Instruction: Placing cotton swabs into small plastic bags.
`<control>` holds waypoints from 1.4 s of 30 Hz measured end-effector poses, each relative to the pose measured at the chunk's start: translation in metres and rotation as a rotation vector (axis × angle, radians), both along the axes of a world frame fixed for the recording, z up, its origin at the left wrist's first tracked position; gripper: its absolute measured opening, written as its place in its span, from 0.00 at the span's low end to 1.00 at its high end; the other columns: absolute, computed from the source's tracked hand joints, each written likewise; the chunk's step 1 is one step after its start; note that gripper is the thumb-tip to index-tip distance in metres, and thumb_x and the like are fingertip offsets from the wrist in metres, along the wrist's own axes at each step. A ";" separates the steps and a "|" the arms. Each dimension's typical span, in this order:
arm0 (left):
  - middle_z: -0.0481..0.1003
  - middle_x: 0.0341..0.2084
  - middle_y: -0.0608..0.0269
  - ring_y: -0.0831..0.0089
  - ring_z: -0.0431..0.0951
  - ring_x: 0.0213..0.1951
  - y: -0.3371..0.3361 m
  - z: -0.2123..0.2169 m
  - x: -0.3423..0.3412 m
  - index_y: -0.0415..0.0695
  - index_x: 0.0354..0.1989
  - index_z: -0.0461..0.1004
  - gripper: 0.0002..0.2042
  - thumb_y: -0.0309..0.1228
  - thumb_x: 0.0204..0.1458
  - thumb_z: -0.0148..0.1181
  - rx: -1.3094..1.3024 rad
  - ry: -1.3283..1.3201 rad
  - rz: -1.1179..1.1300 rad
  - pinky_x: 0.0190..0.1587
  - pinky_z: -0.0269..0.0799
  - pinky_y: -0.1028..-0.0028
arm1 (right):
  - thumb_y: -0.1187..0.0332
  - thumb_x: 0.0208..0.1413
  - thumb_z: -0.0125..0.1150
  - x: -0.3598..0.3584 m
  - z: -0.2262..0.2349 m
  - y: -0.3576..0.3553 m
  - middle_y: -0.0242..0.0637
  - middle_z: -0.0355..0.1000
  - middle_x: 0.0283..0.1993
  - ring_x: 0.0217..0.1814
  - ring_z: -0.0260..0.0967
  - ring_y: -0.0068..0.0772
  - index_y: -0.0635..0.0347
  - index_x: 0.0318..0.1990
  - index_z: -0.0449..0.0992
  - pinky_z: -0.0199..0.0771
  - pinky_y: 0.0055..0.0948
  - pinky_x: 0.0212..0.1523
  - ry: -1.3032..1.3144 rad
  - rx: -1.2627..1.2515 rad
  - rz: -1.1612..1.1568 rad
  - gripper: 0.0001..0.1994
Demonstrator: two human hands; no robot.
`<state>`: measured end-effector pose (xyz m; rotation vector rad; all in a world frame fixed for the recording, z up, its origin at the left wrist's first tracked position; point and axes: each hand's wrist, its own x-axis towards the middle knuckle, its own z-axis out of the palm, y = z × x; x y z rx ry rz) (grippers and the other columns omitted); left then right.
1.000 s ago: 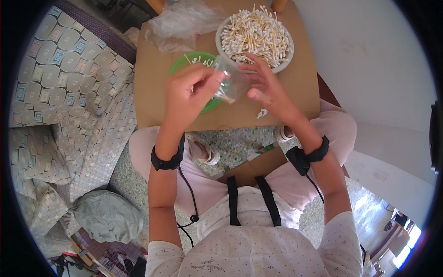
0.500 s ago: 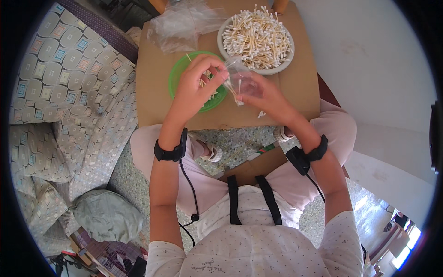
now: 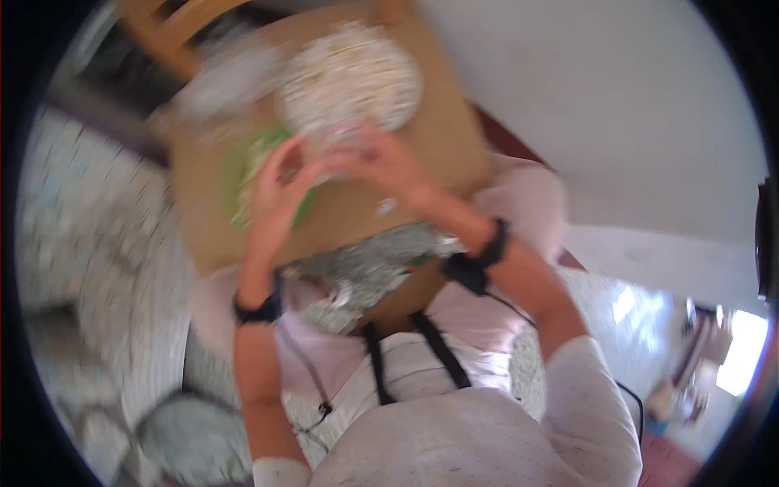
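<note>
Clear bag [image 3: 330,138]: between your left hand [image 3: 277,180] and right hand [image 3: 391,165], midway between the surface's [image 3: 449,123] side edges
Grip: both curled, too blurry to tell if pinching
Feel: probably light, floppy, slick; grab its rim

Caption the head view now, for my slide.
Motion-blurred: left hand and right hand close together over a brown table, near a green bowl and heaped cotton swabs.
</note>
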<state>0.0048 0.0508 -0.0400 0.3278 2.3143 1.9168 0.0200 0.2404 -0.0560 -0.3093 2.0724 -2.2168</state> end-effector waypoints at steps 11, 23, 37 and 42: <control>0.70 0.31 0.71 0.84 0.68 0.33 -0.047 -0.043 -0.022 0.39 0.42 0.70 0.08 0.27 0.57 0.56 -0.146 0.000 -0.091 0.37 0.63 0.82 | 0.68 0.44 0.69 -0.006 -0.020 -0.022 0.35 0.75 0.32 0.33 0.72 0.23 0.64 0.34 0.77 0.72 0.26 0.34 0.303 0.118 -0.223 0.12; 0.71 0.39 0.65 0.81 0.69 0.40 -0.051 -0.067 -0.026 0.37 0.50 0.66 0.14 0.29 0.58 0.55 -0.025 0.041 -0.067 0.43 0.65 0.79 | 0.69 0.44 0.67 -0.006 -0.013 -0.019 0.35 0.76 0.29 0.31 0.72 0.23 0.63 0.32 0.79 0.72 0.25 0.34 0.196 -0.114 -0.129 0.08; 0.71 0.38 0.65 0.77 0.70 0.40 -0.027 -0.030 -0.012 0.37 0.49 0.69 0.15 0.34 0.57 0.57 0.042 -0.108 0.080 0.46 0.65 0.76 | 0.71 0.39 0.66 -0.002 -0.003 -0.017 0.37 0.76 0.28 0.32 0.75 0.30 0.60 0.28 0.79 0.74 0.29 0.35 0.205 0.010 -0.315 0.07; 0.72 0.35 0.66 0.79 0.70 0.38 -0.036 -0.031 -0.019 0.38 0.41 0.72 0.09 0.29 0.56 0.58 -0.025 -0.076 0.056 0.44 0.65 0.77 | 0.71 0.39 0.67 -0.002 -0.002 -0.018 0.37 0.76 0.28 0.32 0.76 0.31 0.61 0.27 0.78 0.74 0.30 0.34 0.191 -0.014 -0.342 0.07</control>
